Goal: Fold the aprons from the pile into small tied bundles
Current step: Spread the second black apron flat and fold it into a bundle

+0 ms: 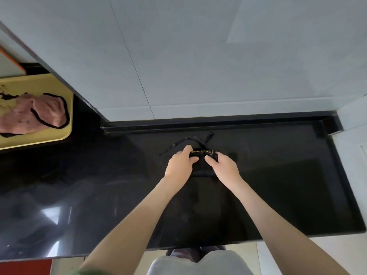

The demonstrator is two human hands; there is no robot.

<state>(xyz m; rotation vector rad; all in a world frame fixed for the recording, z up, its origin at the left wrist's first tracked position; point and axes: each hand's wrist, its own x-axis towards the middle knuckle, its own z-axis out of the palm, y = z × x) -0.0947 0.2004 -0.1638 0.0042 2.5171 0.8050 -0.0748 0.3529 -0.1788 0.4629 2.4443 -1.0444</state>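
Both forearms reach forward from the near edge, bare, converging over the middle of the black counter (278,185). The wrists are low and the palms face down and inward.

Left hand (179,163): fingers curled over the left end of the black apron (201,154), thumb tucked toward the middle, grasping the cloth.

Right hand (223,165): fingers wrapped over the right end of the same bundle, thumb pointing in toward the left thumb, also grasping the cloth. The two thumbs are near each other but apart.

Black apron: folded down to a small, narrow packet lying on the counter toward the back, near the raised rear lip below the white wall (198,56). A thin gold line runs along its far edge. Its straps (190,138) lie loose on the counter behind the hands, arching from one side to the other.

Counts:
- hands: 2, both on the packet
- black apron: 1
- loose strap ends in view: 2, one trailing left, one pointing back right
- yellow tray (49,84): 1, at far left, well apart from the hands
- pink apron (45,112) with black edging: a crumpled heap on the tray; cannot tell if it is one piece or more
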